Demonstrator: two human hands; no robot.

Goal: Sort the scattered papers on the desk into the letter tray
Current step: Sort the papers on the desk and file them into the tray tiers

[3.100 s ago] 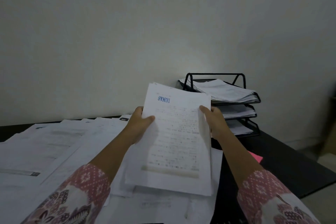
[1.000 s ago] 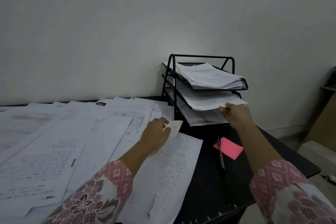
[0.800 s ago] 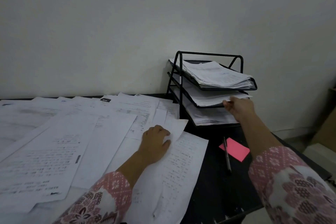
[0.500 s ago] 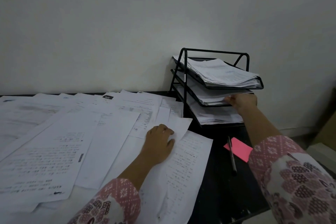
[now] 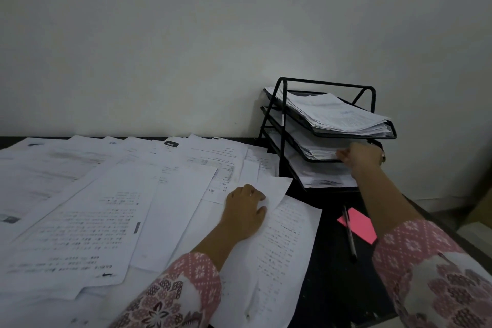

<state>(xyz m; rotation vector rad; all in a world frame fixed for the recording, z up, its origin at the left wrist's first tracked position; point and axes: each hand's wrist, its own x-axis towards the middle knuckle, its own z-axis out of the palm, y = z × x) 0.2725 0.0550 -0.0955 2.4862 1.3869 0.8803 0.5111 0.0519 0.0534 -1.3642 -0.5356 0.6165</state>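
A black wire three-tier letter tray (image 5: 282, 128) stands at the back right of the desk against the wall, with paper stacks in every tier. My right hand (image 5: 359, 156) is at the front of the middle tier, its curled fingers pinching the front edge of the sheets (image 5: 316, 152) lying there. Scattered white printed papers (image 5: 106, 208) cover the left and middle of the desk, overlapping each other. My left hand (image 5: 247, 210) rests palm down on the papers near the tray, fingers bent loosely onto a small sheet (image 5: 274, 190).
A pink sticky note (image 5: 359, 224) and a dark pen (image 5: 350, 234) lie on the bare black desk (image 5: 332, 274) in front of the tray. The plain wall runs right behind the desk. The desk's right edge drops off below my right sleeve.
Both hands held a sheaf of papers at first. My right hand then carried sheets to the middle tier and pushed them in, while my left hand settled on the desk papers.
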